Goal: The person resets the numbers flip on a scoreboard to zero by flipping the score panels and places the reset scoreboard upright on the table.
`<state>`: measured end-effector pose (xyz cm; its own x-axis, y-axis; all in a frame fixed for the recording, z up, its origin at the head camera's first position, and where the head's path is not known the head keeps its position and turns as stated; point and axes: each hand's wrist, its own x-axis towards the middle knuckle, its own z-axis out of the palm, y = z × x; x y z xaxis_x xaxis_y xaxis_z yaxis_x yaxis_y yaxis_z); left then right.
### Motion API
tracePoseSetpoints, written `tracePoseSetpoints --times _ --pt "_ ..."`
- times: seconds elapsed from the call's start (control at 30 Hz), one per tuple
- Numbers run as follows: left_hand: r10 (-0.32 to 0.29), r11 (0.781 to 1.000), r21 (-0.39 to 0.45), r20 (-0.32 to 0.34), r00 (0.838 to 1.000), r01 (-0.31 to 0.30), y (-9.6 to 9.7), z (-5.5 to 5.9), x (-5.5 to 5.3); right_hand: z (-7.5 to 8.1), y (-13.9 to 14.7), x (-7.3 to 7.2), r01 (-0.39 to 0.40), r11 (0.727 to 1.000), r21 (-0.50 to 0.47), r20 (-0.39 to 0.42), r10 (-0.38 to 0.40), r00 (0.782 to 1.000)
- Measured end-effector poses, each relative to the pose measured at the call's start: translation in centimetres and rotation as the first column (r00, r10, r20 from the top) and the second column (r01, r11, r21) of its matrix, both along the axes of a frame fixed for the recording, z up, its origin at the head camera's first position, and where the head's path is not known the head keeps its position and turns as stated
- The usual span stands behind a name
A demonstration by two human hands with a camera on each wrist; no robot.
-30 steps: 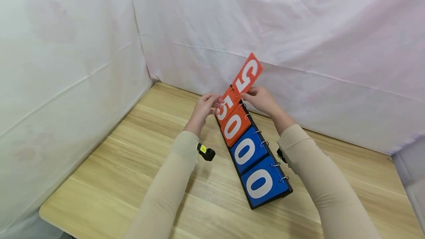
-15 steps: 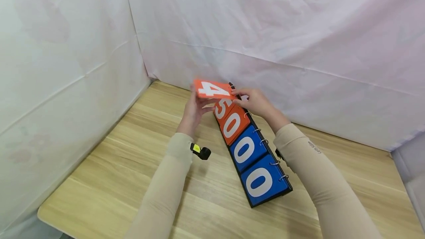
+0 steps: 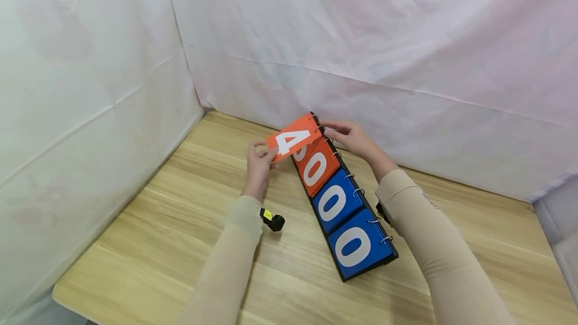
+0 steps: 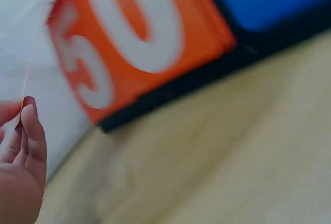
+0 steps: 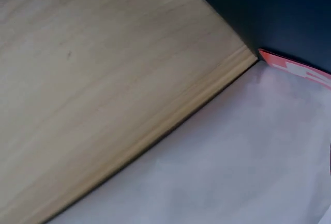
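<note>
A flip scoreboard (image 3: pixel 370 269) with a black frame and metal rings stands slanted on the table. In my left hand (image 3: pixel 259 167), thumb and fingers pinch the free edge of an orange-red card marked 4 (image 3: pixel 308 125), raised off the board. Beneath it shows part of a card with a 5 (image 4: pixel 85 74), beside an orange-red 0 card (image 3: pixel 334 162). Two blue 0 cards fill the near half. My right hand (image 3: pixel 354 139) has its fingertips at the ringed top edge by the 4 card. Behind the board's dark back (image 5: pixel 274 12), a red card (image 5: pixel 300 70) hangs down.
The scoreboard rests on a wood-grain table (image 3: pixel 180 224). Pale cloth (image 3: pixel 406 39) hangs behind the table and along its left side. A black wrist camera (image 3: pixel 273 220) sticks out from the left sleeve.
The 5 card that stood raised over the top is out of sight in the head view. My left hand has brought the 4 card down toward the board's front; my right hand stays at the rings.
</note>
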<state>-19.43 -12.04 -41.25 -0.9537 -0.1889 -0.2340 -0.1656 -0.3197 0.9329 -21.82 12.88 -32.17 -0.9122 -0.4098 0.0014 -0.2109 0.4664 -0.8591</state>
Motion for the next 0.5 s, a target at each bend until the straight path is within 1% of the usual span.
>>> tracePoseSetpoints --times 0.07,0.13,0.17,0.23,0.3,0.37,0.43,0.5 --pt "-0.025 0.997 -0.068 0.0 1.0 0.025 0.5 -1.2 0.1 -0.2 0.2 0.0 0.008 0.999 -0.052 0.018 -0.007 1.0" --pt "-0.068 0.989 -0.134 0.009 0.998 0.069 0.9 -2.2 0.3 -0.5 0.4 0.0 0.014 0.996 -0.083 0.032 -0.011 0.999" --pt "-0.091 0.981 -0.173 0.008 0.996 0.091 1.0 -2.6 0.4 -0.6 0.4 0.1 0.015 0.995 -0.097 0.044 -0.011 0.999" --pt "-0.141 0.955 -0.262 0.011 0.99 0.139 1.2 -3.2 0.6 -0.9 0.6 0.2 0.017 0.995 -0.097 0.06 -0.012 0.998" --pt "-0.194 0.92 -0.345 0.008 0.981 0.185 1.3 -3.4 0.8 -1.2 0.8 0.3 0.018 0.995 -0.094 0.078 -0.011 0.997" --pt "-0.239 0.876 -0.432 -0.005 0.971 0.213 1.5 -3.5 0.8 -1.5 1.0 0.3 0.016 0.995 -0.096 0.092 -0.007 0.996" --pt "-0.276 0.838 -0.493 -0.015 0.961 0.233 1.7 -3.4 0.7 -1.2 0.9 0.5 0.006 0.997 -0.078 0.097 0.002 0.995" --pt "-0.316 0.782 -0.572 -0.022 0.948 0.248 1.8 -3.3 0.7 -1.7 1.0 0.3 -0.01 0.999 -0.051 0.111 0.016 0.994"
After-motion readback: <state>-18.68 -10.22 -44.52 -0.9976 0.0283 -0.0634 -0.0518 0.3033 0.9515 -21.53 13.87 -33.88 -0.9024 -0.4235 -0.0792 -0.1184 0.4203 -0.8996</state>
